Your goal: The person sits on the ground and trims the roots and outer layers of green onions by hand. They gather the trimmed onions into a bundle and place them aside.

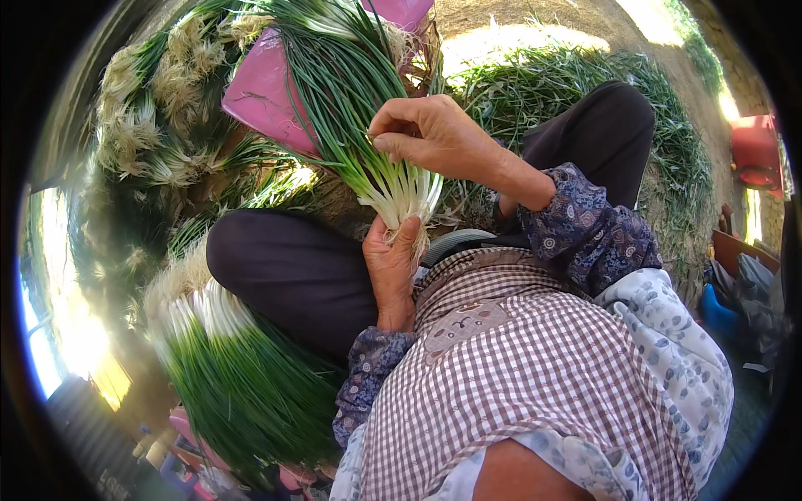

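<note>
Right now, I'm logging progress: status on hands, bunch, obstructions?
Left hand gripping green onion bunch near roots. Right hand curled over it. Leaves draped over pink plastic; hands unobstructed.

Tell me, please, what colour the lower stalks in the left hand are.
The lower stalks are white, seen best in the head view.

Daylight, mostly even shade in the middle. Sun hits the ground (526, 37) at top, washed out to near white there; glare blown out at left rim too, with milky flare hazing the root clumps (117, 234) nearby. Black trousers (292, 259) dark, little detail. Held spring onions (405, 188) and fingers (409, 150) reasonably sharp. Clutter (175, 472) lower left soft, dim. Fisheye: edges bend, corners black.
</note>
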`<state>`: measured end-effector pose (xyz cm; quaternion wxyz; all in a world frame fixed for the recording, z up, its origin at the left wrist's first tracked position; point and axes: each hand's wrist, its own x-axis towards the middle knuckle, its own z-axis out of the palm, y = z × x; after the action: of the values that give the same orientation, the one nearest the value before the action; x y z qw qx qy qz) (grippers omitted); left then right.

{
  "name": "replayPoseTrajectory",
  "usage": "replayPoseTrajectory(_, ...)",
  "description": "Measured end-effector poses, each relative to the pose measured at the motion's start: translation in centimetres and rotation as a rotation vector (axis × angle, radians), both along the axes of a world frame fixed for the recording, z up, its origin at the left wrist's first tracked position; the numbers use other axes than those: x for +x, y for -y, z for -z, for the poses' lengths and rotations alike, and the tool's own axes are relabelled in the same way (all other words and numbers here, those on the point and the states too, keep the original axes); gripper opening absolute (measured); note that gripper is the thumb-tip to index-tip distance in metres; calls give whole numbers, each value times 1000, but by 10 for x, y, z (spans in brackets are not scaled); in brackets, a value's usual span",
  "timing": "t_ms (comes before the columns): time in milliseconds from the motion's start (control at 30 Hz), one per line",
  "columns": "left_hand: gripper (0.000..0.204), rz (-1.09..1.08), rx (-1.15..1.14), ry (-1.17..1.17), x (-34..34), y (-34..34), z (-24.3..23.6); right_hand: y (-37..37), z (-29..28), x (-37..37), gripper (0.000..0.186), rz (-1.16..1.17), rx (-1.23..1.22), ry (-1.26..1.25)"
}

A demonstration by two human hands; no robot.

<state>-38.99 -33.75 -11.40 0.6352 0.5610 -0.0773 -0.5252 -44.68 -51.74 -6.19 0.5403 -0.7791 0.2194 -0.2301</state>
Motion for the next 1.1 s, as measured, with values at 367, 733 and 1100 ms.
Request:
replayPoseTrajectory(367,33,-31,-15,-41,1,-1,1,0,36,26,16,175,-371,-258)
replayPoseTrajectory(733,30,-32,-15,-41,3,-2,-2,-16,-11,-51,13,-172,726,174)
replayPoseTrajectory(1100,37,24,56,15,2,0,-1,11,12,26,18,82,-596,-290)
